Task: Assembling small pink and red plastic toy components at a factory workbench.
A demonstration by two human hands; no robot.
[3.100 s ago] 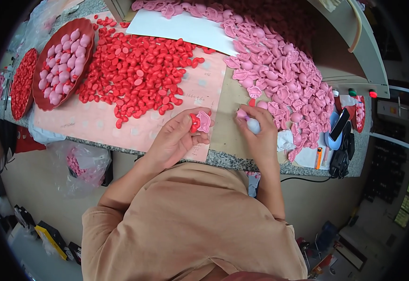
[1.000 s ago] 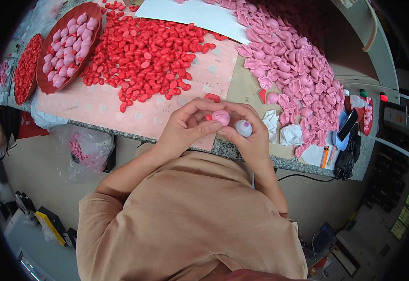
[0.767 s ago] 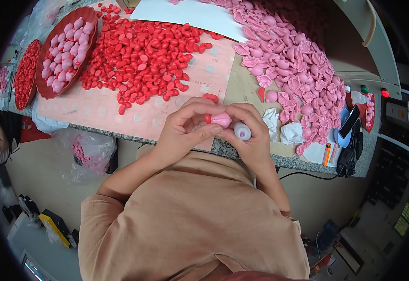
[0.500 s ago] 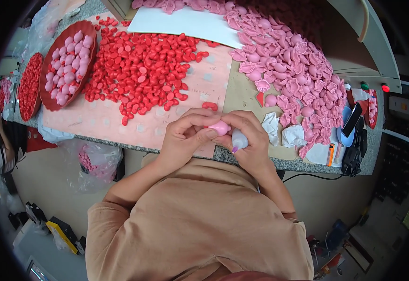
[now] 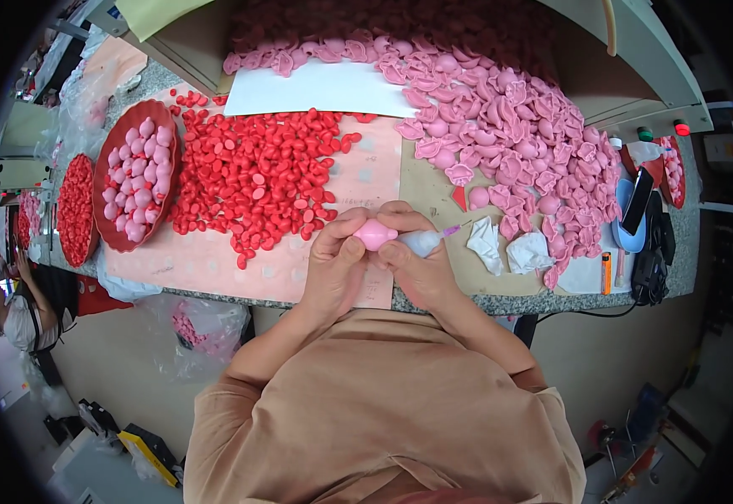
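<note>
Ahead of left hand (image 5: 333,260) and right hand (image 5: 429,273): bare strip of pink sheet (image 5: 356,181), bare brown sheet (image 5: 425,189) alongside. Left of strip, red heap (image 5: 253,181) blocks; farther left, scalloped dish (image 5: 114,235). Right: bottle (image 5: 419,242) nozzle juts out, then crumpled tissues (image 5: 486,245), pink heap (image 5: 538,160) behind. More bare pink sheet left of hands, along near worktop (image 5: 501,304) edge.

Piece (image 5: 375,234) between hands (image 5: 337,262), plate (image 5: 112,233) leftward, phone (image 5: 637,202) rightward.

Bright centre, dark, perhaps blurry rim
</note>
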